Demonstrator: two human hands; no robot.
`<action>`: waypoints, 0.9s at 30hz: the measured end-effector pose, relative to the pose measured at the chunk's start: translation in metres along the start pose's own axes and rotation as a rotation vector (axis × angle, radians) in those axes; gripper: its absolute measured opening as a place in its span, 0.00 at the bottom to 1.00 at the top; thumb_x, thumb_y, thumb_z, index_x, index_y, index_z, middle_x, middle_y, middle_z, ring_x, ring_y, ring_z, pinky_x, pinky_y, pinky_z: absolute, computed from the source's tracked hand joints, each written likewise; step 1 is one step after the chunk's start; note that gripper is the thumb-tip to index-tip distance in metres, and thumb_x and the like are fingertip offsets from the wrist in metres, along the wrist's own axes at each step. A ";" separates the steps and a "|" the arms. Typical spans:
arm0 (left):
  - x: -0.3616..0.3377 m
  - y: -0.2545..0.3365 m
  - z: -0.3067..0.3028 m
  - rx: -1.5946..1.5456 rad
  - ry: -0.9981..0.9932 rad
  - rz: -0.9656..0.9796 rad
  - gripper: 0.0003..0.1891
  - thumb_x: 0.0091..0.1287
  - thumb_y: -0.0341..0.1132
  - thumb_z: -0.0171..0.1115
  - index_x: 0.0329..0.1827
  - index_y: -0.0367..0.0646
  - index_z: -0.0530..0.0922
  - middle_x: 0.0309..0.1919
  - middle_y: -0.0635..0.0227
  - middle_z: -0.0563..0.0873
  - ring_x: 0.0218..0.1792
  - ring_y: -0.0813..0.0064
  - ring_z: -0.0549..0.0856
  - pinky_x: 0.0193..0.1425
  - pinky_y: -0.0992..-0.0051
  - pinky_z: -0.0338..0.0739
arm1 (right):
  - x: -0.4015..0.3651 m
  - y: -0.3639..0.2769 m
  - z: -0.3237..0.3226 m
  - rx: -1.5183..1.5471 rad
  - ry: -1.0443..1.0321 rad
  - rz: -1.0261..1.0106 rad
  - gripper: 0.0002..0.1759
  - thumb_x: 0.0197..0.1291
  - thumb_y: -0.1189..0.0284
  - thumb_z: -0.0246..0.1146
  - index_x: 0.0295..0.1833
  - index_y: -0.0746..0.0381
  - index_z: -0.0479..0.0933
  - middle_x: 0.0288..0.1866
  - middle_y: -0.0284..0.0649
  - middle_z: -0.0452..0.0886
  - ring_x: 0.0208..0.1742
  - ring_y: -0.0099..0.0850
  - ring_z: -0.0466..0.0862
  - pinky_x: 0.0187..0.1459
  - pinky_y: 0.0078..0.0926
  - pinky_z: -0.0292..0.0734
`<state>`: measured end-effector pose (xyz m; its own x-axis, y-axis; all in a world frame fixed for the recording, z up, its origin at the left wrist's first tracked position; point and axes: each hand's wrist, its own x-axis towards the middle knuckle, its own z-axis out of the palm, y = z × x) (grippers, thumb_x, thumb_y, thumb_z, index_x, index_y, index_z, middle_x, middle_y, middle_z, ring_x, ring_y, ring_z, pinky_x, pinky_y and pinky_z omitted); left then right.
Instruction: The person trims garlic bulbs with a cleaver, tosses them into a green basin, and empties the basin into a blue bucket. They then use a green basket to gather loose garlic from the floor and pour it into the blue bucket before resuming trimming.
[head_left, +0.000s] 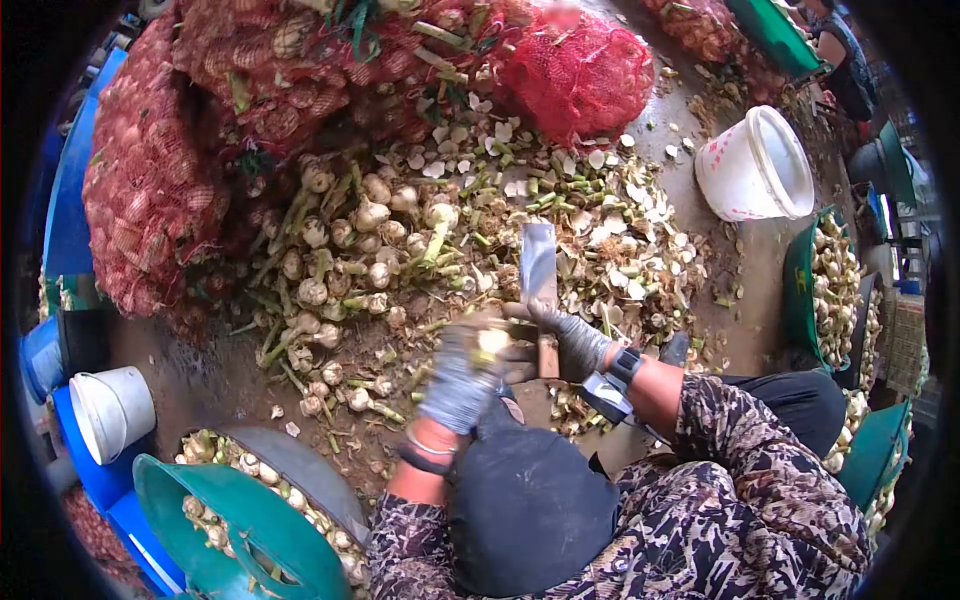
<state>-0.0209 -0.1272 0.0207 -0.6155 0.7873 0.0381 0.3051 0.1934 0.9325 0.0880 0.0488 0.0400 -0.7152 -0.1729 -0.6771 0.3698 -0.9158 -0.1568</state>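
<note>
My left hand (463, 375), in a grey glove and smeared by motion, is closed around a pale garlic bulb (493, 341). Just right of it, my gloved right hand (575, 338) grips a knife with a broad metal blade (538, 262) pointing away from me. Part of its wooden handle (548, 357) shows below the fingers. Ahead and to the left lies a heap of garlic bulbs with stems (370, 215) on the floor. Cut stem pieces and root trimmings (620, 250) are scattered beyond and right of the blade.
Red mesh sacks of garlic (150, 190) are piled at the back left, with a red net bag (580, 80) behind the trimmings. A white bucket (735, 165) stands at right. Green tubs (240, 510) with garlic sit at both sides. Another white bucket (115, 410) is at left.
</note>
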 end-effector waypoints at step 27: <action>-0.003 -0.300 -0.075 0.564 0.119 -0.706 0.29 0.66 0.20 0.51 0.73 0.40 0.63 0.65 0.56 0.76 0.60 0.64 0.77 0.68 0.75 0.68 | -0.316 -0.379 -0.162 -0.118 0.911 -0.951 0.30 0.62 0.42 0.60 0.62 0.49 0.72 0.58 0.41 0.76 0.47 0.49 0.79 0.45 0.59 0.78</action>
<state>-0.1645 -0.2317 -0.2319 -0.8556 0.3179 -0.4086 0.1203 0.8898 0.4403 0.2694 0.5095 0.1970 -0.0884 0.8617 -0.4996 0.0312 -0.4989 -0.8661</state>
